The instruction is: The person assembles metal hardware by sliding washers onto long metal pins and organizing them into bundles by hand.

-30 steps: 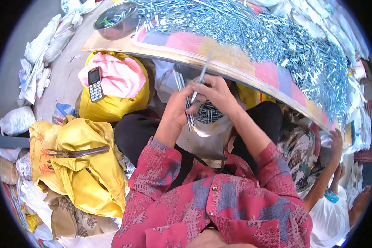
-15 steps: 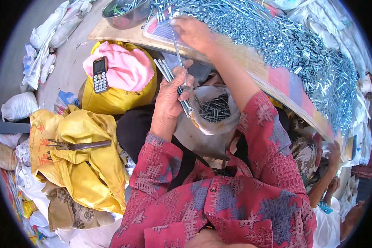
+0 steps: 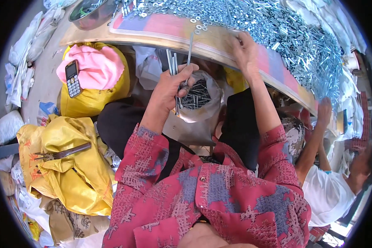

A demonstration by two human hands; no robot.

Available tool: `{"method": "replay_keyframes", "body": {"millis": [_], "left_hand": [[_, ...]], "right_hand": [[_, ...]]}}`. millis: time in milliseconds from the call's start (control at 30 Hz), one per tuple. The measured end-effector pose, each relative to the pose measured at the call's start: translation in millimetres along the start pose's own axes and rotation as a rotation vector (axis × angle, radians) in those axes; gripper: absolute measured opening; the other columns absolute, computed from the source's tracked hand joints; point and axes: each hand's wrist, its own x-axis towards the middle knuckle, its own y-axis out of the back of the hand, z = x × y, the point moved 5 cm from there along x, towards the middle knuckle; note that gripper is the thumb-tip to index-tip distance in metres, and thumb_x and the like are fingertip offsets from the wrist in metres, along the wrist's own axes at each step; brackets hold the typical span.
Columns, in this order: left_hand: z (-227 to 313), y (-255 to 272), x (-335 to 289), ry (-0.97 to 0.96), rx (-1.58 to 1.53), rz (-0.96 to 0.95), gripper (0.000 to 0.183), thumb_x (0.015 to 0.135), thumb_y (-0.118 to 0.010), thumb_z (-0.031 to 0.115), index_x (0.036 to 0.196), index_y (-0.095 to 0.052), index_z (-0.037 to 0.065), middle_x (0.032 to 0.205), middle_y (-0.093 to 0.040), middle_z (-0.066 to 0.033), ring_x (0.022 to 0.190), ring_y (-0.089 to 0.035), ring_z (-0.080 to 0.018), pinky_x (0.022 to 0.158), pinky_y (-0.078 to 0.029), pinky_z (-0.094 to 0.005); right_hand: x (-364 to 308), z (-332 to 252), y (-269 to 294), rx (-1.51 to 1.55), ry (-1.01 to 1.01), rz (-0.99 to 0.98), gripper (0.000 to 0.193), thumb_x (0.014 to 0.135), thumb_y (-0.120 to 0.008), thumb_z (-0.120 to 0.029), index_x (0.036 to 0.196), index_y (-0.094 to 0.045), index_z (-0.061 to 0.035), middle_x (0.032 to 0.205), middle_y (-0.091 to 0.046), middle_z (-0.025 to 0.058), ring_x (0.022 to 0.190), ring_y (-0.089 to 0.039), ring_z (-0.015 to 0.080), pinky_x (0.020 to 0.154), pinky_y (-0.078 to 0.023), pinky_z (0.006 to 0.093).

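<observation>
My left hand is closed around several long, thin metal rods above an open white sack. One rod stands apart from the bunch, its upper end reaching past the board's front edge. Dark bolts fill the sack between my knees. Over the front part of the board, my right hand has its fingers bent together; anything in them is too small or blurred to make out. A few loose washers or nuts lie between my hands, in front of a large heap of shiny nuts.
A metal bowl stands at the wooden board's left end. Left of me are a yellow sack with a pink cloth and a phone, and yellow bags with a brown-handled tool. At right, a co-worker's hand touches the heap's edge.
My right hand has moved right and away from the upright rod's tip to the board's front part. My left hand still grips the rods. The view has shifted right.
</observation>
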Motion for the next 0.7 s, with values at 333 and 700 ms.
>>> {"method": "replay_keyframes", "body": {"millis": [333, 700], "left_hand": [[-1, -11, 8, -0.068, 0.137, 0.052, 0.027, 0.085, -0.069, 0.023, 0.101, -0.065, 0.001, 0.067, -0.059, -0.0030, 0.048, -0.042, -0.0028, 0.039, -0.027, -0.0167], [1, -18, 2, -0.071, 0.374, -0.004, 0.027, 0.088, -0.065, 0.022, 0.105, -0.066, 0.002, 0.070, -0.058, 0.0007, 0.050, -0.039, -0.0015, 0.041, -0.024, -0.0171]], "right_hand": [[32, -20, -64, -0.290, 0.131, -0.060, 0.020, 0.087, -0.059, -0.027, 0.091, -0.066, -0.0095, 0.090, -0.063, 0.0148, 0.081, -0.063, 0.0358, 0.070, -0.049, 0.0433], [-5, -30, -33, 0.522, -0.326, -0.121, 0.027, 0.093, -0.054, -0.025, 0.085, -0.065, -0.0022, 0.061, -0.061, 0.0072, 0.051, -0.056, 0.0145, 0.048, -0.040, 0.0253]]}}
